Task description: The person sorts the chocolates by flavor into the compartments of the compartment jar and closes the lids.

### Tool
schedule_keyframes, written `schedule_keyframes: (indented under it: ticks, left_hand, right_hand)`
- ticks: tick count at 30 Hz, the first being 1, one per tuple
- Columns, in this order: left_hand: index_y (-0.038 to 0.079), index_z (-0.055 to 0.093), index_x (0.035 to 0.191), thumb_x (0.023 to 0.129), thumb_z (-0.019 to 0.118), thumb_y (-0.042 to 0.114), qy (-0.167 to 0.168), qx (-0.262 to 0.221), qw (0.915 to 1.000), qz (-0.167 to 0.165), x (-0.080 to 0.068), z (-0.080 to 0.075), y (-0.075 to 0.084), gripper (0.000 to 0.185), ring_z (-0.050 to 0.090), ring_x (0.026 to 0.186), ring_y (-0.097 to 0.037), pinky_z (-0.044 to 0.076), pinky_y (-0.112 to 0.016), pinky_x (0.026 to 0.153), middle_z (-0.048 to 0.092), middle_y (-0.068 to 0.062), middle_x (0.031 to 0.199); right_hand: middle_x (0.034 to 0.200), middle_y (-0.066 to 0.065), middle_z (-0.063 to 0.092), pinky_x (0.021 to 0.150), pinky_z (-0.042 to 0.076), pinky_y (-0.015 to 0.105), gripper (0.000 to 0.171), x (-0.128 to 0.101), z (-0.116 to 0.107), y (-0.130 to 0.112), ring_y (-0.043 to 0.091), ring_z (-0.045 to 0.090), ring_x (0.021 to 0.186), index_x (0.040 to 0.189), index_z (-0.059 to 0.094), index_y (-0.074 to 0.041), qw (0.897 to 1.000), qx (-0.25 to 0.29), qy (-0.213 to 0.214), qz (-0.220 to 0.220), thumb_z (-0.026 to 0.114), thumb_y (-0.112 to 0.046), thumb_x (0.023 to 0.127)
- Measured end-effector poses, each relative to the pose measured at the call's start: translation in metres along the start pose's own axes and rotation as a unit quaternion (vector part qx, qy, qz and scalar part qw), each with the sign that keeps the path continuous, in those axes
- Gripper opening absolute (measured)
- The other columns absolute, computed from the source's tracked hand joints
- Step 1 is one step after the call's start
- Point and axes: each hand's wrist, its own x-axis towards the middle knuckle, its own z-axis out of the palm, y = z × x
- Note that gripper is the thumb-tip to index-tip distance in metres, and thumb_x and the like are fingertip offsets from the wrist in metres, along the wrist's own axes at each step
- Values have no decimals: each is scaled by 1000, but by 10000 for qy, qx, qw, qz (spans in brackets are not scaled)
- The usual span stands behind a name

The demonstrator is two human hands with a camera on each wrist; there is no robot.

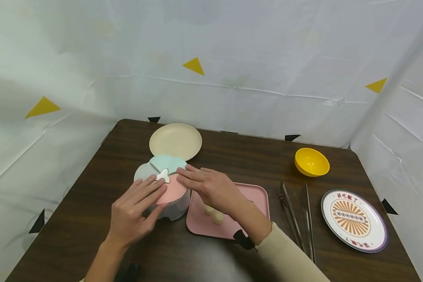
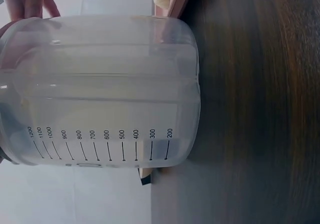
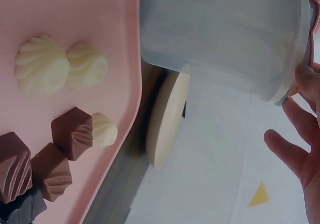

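We saw a translucent, lobed plastic container (image 1: 176, 209) standing upright on the dark wood-grain table (image 1: 74, 219), its wall printed with black volume marks from 200 to 1200. On top of it sat a flat pastel lid (image 1: 172, 190) in grey, mint and pink sections, with a small white lobed piece (image 1: 163, 175) at its middle. Our left hand (image 1: 135, 209) lay over the near left part of the container's top, its fingers straight on the lid and its thumb set apart toward us. Our right hand (image 1: 213, 188) reached to the container's right edge, fingers extended and partly spread at the rim; we could not tell how hard either hand pressed. Just right of the container lay a pink rectangular tray (image 1: 197, 227), bearing fluted cream-white pieces (image 3: 41, 65) and faceted brown pieces (image 3: 72, 134). Just behind the container was a round cream plate (image 1: 176, 141). Farther to its right we saw two long steel utensils (image 1: 294, 223), then a white plate with an orange sunburst print (image 1: 354, 221), and behind those a glossy yellow bowl (image 1: 311, 166). Well behind the container hung white sheeting (image 1: 253, 47) with yellow triangles (image 1: 195, 65).
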Motion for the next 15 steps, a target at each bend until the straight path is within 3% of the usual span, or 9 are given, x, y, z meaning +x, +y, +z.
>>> schedule_keyframes:
  ticks: [10,15]
  left_hand:
    - [8,76,110,93,65,38,187,112,9993,-308,5,0,3,36,70,99,-32,47,-41,97,73,-6,109]
    - [8,77,105,91,69,32,392,-156,9972,-622,10,0,3,29,71,88,-29,50,-30,91,74,-8,102]
  right_hand:
    - [143,-4,53,101,42,27,46,3,-2,2,7,46,132,138,58,-16,9974,670,211,160,61,-2,94]
    - [143,-3,53,90,50,28,45,3,-1,1,10,58,120,141,55,-14,9921,1070,485,447,60,-12,97]
